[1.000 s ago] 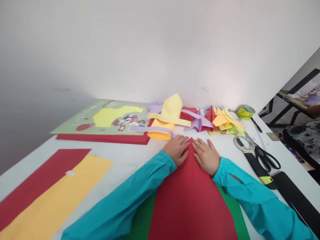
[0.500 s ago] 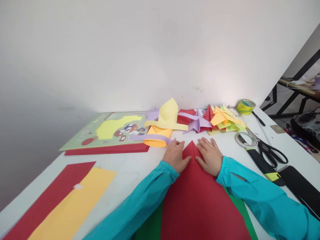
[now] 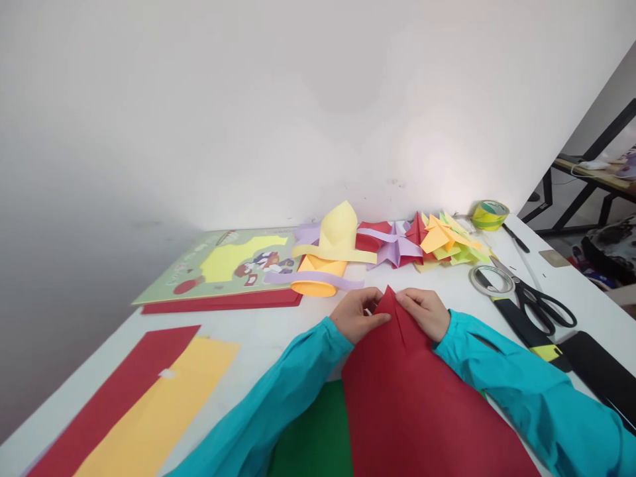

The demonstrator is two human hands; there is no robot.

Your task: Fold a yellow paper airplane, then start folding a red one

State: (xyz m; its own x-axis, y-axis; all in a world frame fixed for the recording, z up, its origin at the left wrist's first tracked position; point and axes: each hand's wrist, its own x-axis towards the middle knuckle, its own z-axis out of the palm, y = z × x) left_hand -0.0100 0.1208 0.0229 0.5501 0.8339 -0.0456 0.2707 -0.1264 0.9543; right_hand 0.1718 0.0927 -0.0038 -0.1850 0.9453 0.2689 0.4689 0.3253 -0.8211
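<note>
A large red sheet of paper [image 3: 422, 404], its far end folded to a point with a crease down the middle, lies between my forearms. My left hand [image 3: 358, 314] pinches the left edge just below the tip, thumb on top. On the other edge, my right hand [image 3: 424, 311] grips the paper close to the tip with thumb and fingers. The pointed end looks lifted off the table. Beneath the red sheet, green paper [image 3: 313, 434] shows on the left side. The fingers under the sheet are hidden.
Folded paper shapes [image 3: 440, 238] and a yellow paper piece [image 3: 338, 228] stand along the wall. Black scissors [image 3: 539, 301], a tape roll [image 3: 491, 281], yellow tape [image 3: 489, 215] and a box cutter [image 3: 531, 334] lie right. Red and yellow sheets [image 3: 163, 404] and a green pad [image 3: 189, 275] lie left.
My hands have gone from resting flat on the folded tip to pinching its two edges. The red sheet has risen at the tip and shifted right, uncovering more green paper.
</note>
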